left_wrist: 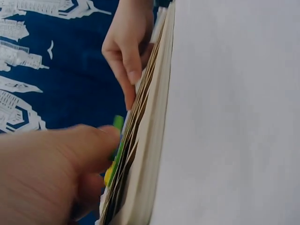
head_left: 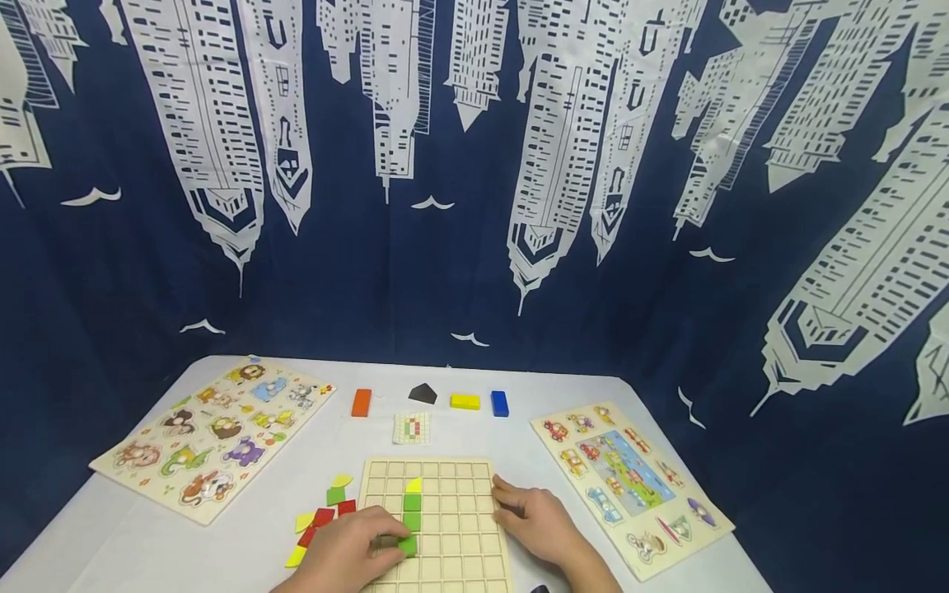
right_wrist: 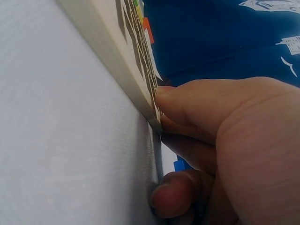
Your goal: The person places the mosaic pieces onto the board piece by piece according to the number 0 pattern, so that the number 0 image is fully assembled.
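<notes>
My left hand (head_left: 348,548) is over the left side of a wooden grid board (head_left: 461,502), pinching a green square tile (head_left: 409,546) between thumb and fingers. Above that tile in the same column lie two green squares (head_left: 412,511) topped by a yellow curved-edge piece (head_left: 415,486). In the left wrist view a green tile (left_wrist: 118,123) shows at the fingertips. The board's right edge is gripped by my right hand (head_left: 537,523), the thumb (right_wrist: 176,96) on the top face and fingers at the side.
Loose red, yellow and green tiles (head_left: 323,517) lie left of the board. Beyond it are a small pattern card (head_left: 412,428), an orange block (head_left: 361,403), a black pentagon (head_left: 423,394), a yellow block (head_left: 465,401) and a blue block (head_left: 500,403). An animal puzzle (head_left: 215,432) and a vehicle puzzle (head_left: 630,486) flank them.
</notes>
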Demonstrator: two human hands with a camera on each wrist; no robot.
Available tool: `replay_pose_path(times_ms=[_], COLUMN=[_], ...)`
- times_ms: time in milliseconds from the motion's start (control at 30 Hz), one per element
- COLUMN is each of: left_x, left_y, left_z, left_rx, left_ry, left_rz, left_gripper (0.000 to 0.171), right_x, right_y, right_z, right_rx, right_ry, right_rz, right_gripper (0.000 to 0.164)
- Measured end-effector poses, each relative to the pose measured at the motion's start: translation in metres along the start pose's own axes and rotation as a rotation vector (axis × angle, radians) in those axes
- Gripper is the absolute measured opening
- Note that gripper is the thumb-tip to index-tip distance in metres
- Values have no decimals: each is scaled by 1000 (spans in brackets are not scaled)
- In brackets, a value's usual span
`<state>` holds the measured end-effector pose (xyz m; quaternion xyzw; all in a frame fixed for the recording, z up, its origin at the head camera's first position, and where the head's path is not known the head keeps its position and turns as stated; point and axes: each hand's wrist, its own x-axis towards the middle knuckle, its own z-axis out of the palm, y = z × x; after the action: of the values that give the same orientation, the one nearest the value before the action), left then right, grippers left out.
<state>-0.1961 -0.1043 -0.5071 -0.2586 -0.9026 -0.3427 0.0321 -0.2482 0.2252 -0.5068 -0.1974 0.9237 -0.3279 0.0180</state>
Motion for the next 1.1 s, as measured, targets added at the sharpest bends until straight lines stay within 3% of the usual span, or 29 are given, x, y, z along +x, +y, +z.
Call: replay_pose_path(times_ms=[267, 533, 800, 900, 1100], left_x=[3, 8, 6, 5, 8], left_y=[1, 4, 5, 6, -10], left_z=[9, 13, 14, 9, -21], left_rx=[-56, -43, -52, -32, 20], left_ry=[-4, 44, 66, 126, 341], left_rz=[18, -88, -112, -185, -448], left_gripper=[4, 3, 5, 6, 15], right_x=[0, -1, -1, -1, -1], right_y=[0, 2, 2, 1, -2], right_z=[0, -2, -1, -1, -1], right_rx=[0, -10, -13, -14, -4], right_ry=[2, 7, 8, 7, 2], right_rz=[-2, -5, -7, -4, 1], right_gripper=[44, 44, 43, 43, 44])
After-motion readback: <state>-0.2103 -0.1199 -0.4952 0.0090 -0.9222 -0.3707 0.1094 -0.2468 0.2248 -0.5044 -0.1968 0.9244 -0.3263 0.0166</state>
